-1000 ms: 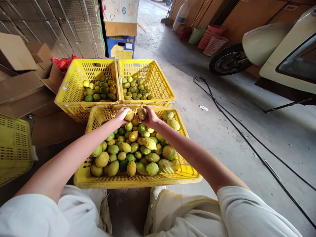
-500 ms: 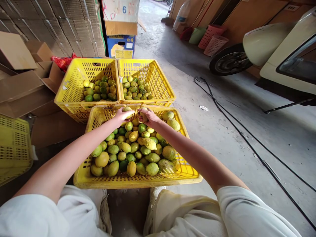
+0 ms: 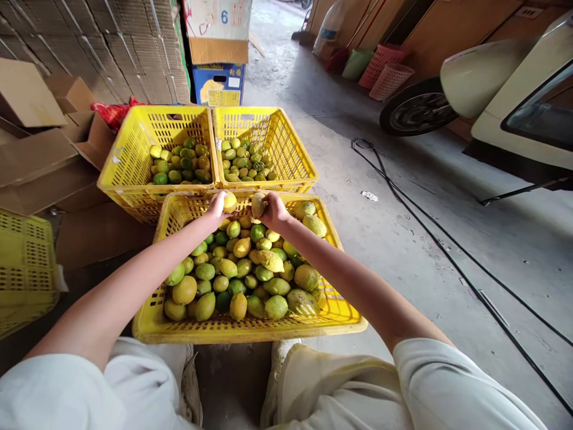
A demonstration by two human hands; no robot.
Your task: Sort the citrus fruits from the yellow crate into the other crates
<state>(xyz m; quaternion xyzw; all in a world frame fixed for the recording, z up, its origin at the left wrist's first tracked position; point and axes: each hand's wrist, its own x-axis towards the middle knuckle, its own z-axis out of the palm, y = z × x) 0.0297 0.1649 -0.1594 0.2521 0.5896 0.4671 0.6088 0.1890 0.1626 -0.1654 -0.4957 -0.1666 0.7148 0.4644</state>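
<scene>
My left hand (image 3: 217, 206) is closed around a yellow lemon (image 3: 230, 202). Close by on the right, my right hand (image 3: 274, 210) grips a duller, greenish-yellow lemon (image 3: 258, 205). Both hands are above the far side of the front yellow crate (image 3: 250, 333), with a small gap between the two fruits. Yellow and green lemons (image 3: 228, 267) cover the bottom of this crate; a large rough-skinned one (image 3: 303, 302) lies at its near right. Some fingers of each hand are hidden behind the fruit.
Behind stand two more yellow crates, the left one (image 3: 120, 156) and the right one (image 3: 298, 156), each partly filled with lemons. Cardboard boxes (image 3: 40, 155) lie at the left. A black cable (image 3: 421, 224) crosses the floor on the right, near a parked vehicle (image 3: 487, 89).
Both hands have turned, bringing the two lemons more into view. The fruit in the right hand has risen slightly. The crates and the other lemons stay as they were.
</scene>
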